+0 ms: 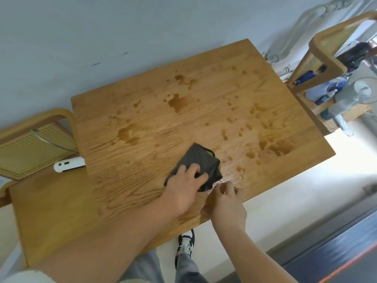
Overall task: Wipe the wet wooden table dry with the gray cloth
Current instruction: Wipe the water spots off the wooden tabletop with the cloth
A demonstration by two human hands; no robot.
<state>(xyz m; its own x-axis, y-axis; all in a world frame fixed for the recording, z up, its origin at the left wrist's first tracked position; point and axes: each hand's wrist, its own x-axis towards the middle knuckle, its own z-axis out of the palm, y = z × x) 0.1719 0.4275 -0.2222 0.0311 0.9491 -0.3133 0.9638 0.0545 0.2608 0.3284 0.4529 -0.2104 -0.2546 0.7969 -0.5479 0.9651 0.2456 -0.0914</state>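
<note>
1. At far left, beside a cane chair [30,148], a white device [69,164] lying flat.
2. Across the wooden table [126,180], puddles and drops, mostly centre and right.
3. Near the front edge, gray cloth [201,160] pressed flat under the left hand [183,189], fingers spread.
4. Just right, touching the wet wood, right hand [227,203], loosely curled, empty.
5. Far right, a wooden shelf [326,64].

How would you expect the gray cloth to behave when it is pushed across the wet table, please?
Probably floppy: the gray cloth lies crumpled and folded under the left hand, so it may bunch rather than slide flat. It is likely light, though it should grow heavier as it soaks up the puddles on the wooden table.
</note>
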